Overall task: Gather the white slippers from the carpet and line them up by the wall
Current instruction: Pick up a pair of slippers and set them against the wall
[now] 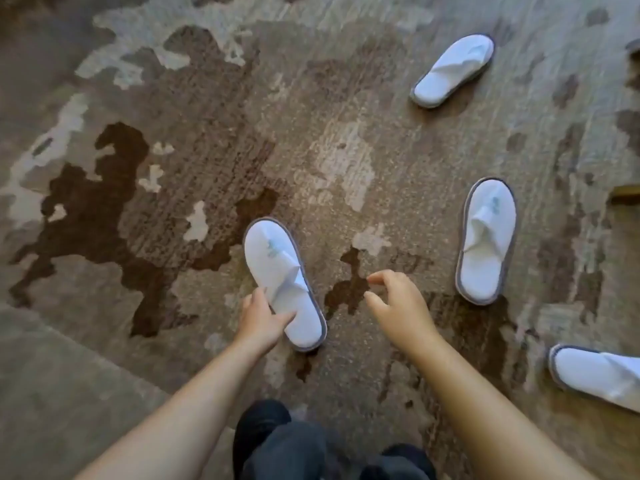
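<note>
Several white slippers with grey edging lie scattered on the patterned carpet (207,140). My left hand (261,315) has its thumb and fingers around the heel half of the nearest slipper (277,268), which rests on the carpet with its toe pointing away. My right hand (394,299) hovers open just right of it, fingers curled, holding nothing. Another slipper (486,244) lies to the right, a third slipper (453,69) at the upper right, and a fourth slipper (599,374) is cut off by the right edge.
The carpet is brown, beige and dark-blotched. A plainer grey-brown band of carpet (62,382) runs along the lower left. My dark trousers and shoes (287,445) show at the bottom. A dark object (627,194) pokes in at the right edge. No wall is in view.
</note>
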The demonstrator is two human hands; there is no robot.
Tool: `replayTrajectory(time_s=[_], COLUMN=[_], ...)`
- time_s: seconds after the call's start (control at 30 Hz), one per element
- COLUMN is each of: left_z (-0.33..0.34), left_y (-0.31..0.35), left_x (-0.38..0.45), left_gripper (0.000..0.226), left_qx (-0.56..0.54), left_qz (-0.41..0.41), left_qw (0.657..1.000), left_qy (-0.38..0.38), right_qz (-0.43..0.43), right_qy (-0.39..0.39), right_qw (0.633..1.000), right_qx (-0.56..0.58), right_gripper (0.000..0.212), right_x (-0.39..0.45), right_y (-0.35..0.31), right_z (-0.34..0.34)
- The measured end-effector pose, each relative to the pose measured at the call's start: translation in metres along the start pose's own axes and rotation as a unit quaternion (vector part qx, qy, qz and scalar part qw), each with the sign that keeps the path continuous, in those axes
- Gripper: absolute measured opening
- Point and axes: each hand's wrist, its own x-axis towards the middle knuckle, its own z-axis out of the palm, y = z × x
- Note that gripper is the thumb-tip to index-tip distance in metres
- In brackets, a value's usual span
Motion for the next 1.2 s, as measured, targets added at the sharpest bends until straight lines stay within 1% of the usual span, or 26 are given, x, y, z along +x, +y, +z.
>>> replayTrajectory(time_s=[0.1,0.17,0.3,0.37,0.53,0.57,0.63,0.7,0.8,0.87,0.93,1.0,1.07,1.13,1.2], left_z=[0.037,0.062,0.087,0.086,0.076,0.077,0.08,0.084,0.094,0.102,0.111,0.124,0.14,0.156,0.168], left_y=[-0.03,-0.046,-0.05,-0.047,-0.039,-0.037,-0.031,-0.016,0.017,0.042,0.066,0.086,0.1,0.107,0.109], left_x=[0.049,0.074,0.083,0.086,0.089,0.088,0.086,0.084,0.084,0.081,0.078,0.076,0.076,0.075,0.073], left_gripper=[0.08,0.085,0.101,0.104,0.081,0.076,0.061,0.052,0.046,0.046,0.045,0.044,0.043,0.041,0.039], left_qx=[-0.062,-0.092,-0.064,-0.065,-0.051,-0.059,-0.115,-0.168,-0.167,-0.153,-0.135,-0.121,-0.119,-0.122,-0.123], left_qz=[-0.01,-0.021,-0.023,-0.034,-0.048,-0.035,0.026,0.102,0.183,0.218,0.251,0.266,0.271,0.268,0.256], left_qw=[0.998,0.994,0.988,0.986,0.984,0.983,0.976,0.967,0.966,0.964,0.957,0.954,0.952,0.952,0.956], left_qy=[0.028,0.061,0.138,0.149,0.162,0.169,0.181,0.162,0.073,0.005,-0.045,-0.071,-0.08,-0.08,-0.076], right_qz=[0.003,0.01,0.002,0.001,0.002,0.004,0.012,0.02,0.062,0.118,0.18,0.237,0.269,0.283,0.281], right_qy=[-0.018,-0.042,-0.049,-0.041,-0.011,-0.007,0.009,0.045,0.142,0.217,0.278,0.308,0.313,0.311,0.328], right_qw=[1.0,0.998,0.998,0.998,0.999,0.999,0.999,0.998,0.988,0.969,0.943,0.919,0.903,0.897,0.893], right_qx=[-0.024,-0.037,-0.048,-0.044,-0.035,-0.036,-0.033,-0.026,-0.001,0.012,0.033,0.075,0.122,0.136,0.127], right_gripper=[0.03,0.031,0.031,0.029,0.028,0.028,0.029,0.03,0.036,0.043,0.052,0.062,0.073,0.079,0.081], right_x=[0.039,0.06,0.077,0.078,0.074,0.074,0.075,0.077,0.08,0.084,0.091,0.1,0.112,0.121,0.126], right_y=[0.045,0.069,0.089,0.093,0.106,0.11,0.12,0.133,0.159,0.179,0.2,0.219,0.234,0.241,0.245], right_z=[0.045,0.067,0.079,0.077,0.068,0.067,0.062,0.051,0.024,0.006,-0.008,-0.015,-0.016,-0.014,-0.011])
